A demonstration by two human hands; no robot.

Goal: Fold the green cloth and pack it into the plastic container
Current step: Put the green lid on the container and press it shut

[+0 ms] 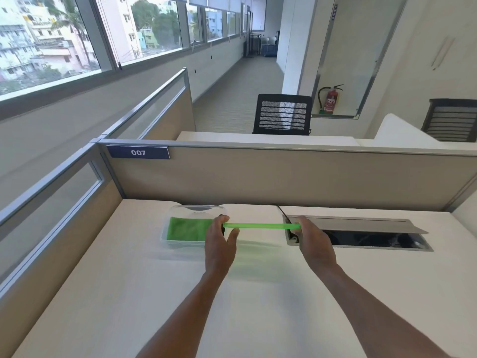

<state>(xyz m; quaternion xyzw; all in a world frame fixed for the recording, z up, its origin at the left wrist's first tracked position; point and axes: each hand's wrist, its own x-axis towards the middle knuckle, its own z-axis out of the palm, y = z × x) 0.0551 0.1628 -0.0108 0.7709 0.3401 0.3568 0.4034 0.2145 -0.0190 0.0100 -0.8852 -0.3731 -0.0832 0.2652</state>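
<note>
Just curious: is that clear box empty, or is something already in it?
Not empty. The box has no lid on and a green cloth lies flat inside.

the only text that reads clearly is "007", white numerals on a dark blue nameplate (138, 152) fixed at the top left end of the beige partition (284, 174) in the middle left of the frame. the red fire extinguisher (330, 100) in the upper right carries a label, too small to read. a dark vertical sign (334, 12) near the top right is blurred and unreadable.
</note>
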